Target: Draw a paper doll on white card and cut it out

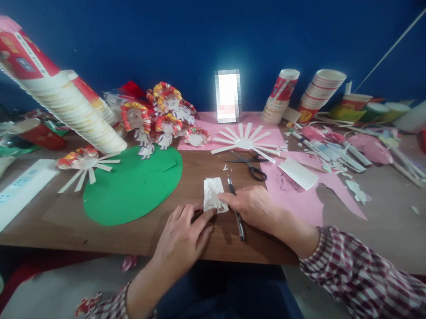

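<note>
A small white paper piece [212, 187] with a drawn figure lies flat on the wooden table. My left hand [181, 232] rests at its lower left, fingers spread, with fingertips on its bottom edge. From the right, my right hand [254, 205] touches the paper with an extended index finger; its other fingers are curled under, and whether they hold anything is hidden. A black pen [236, 211] lies upright in view between the paper and my right hand. Black-handled scissors [252, 165] lie behind the right hand.
A green paper oval [133, 189] lies at left, below decorated paper figures [167, 126]. Pink paper [296, 197] and scraps spread to the right. Behind are a white strip fan [243, 142] and cup stacks [280, 94]; a long leaning cup stack [70, 104] rises at left.
</note>
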Demonstrator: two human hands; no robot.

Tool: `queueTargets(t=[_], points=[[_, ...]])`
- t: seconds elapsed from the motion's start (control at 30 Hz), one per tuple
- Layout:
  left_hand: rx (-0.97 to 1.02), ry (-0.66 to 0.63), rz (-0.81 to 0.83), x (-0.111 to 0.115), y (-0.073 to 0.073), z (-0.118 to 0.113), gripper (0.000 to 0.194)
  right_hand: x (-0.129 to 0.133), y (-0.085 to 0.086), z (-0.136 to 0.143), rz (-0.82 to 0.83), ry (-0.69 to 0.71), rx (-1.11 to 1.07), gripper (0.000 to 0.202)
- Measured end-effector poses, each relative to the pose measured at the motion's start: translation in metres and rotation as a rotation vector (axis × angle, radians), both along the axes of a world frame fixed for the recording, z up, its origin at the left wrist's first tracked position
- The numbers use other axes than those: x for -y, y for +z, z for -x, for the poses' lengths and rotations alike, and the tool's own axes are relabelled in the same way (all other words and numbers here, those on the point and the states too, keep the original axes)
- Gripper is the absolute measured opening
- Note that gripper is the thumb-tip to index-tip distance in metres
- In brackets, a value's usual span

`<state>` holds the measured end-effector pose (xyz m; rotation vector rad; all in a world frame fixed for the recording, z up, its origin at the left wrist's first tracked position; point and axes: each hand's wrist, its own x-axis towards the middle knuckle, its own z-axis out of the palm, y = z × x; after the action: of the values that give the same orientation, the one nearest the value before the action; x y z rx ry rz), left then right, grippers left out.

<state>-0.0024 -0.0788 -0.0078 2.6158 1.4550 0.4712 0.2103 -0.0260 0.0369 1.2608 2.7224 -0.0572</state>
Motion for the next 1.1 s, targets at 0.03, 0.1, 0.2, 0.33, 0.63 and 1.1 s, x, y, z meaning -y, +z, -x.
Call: queueTargets(t=[0.03,0.1,0.2,0.33,0.63,1.1], points=[[-0.001,-0.001,0.003,0.0001,0.0,0.0001,0.036,0.0,0.0002,0.0001,0.002,-0.002,-0.001,0.03],[0.0,-0.002,0.007,0.0002,-0.0001,0.0002,0.037,0.0,0.0005,0.0002,0.004,-0.005,0.0,0.03],[0.004,-0.005,0.001,0.0,-0.0003,0.0002,0.037,0.0002,0.0006,0.0004,0.006,-0.003,0.008,0.032],[0.005,-0.009,0.001,-0.0005,0.0001,0.0002,0.037,0.0006,0.0002,0.0007,-0.012,-0.013,0.012,0.031],[0.007,-0.009,-0.011,0.0,-0.0011,0.0,0.036,0.0009,-0.0025,0.0003,-0.023,-0.009,0.01,0.029],[0.04,0.039,0.035,0.0005,0.0018,-0.0012,0.046,0.002,-0.0001,0.0015,-0.017,-0.002,0.028,0.025]])
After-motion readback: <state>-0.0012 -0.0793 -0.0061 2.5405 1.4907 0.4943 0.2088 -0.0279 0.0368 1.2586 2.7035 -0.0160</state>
